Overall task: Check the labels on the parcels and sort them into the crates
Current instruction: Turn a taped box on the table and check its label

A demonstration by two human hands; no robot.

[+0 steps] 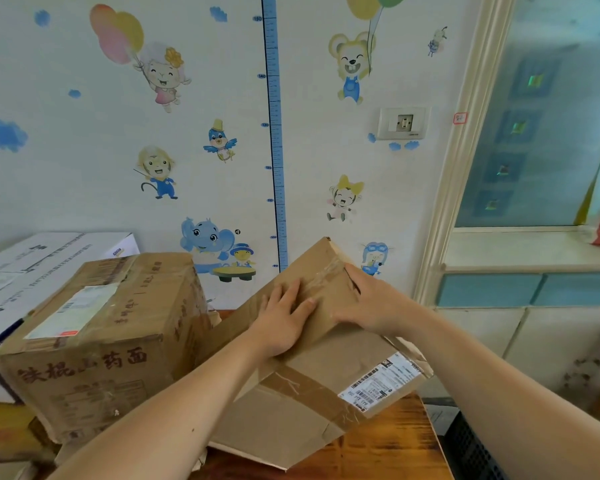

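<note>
A white box (pixel 49 258) stands at far left behind a big brown box (pixel 101 341), which blocks that side. Your left hand (pixel 284 317) lies flat on the parcel (pixel 326 375), fingers straight and pressing its upper face. The parcel is tipped up on the worktop (pixel 395 431), close against the brown box, probably so that its label (pixel 381 382) faces you. Your right hand (pixel 371 303) lies over the top ridge, fingers on the cardboard and pinching nothing, to steady the tilt. The parcel's right corner reaches the worktop's right edge. Your free room is on that side, where what looks like a black crate (pixel 471 448) sits lower down.
</note>
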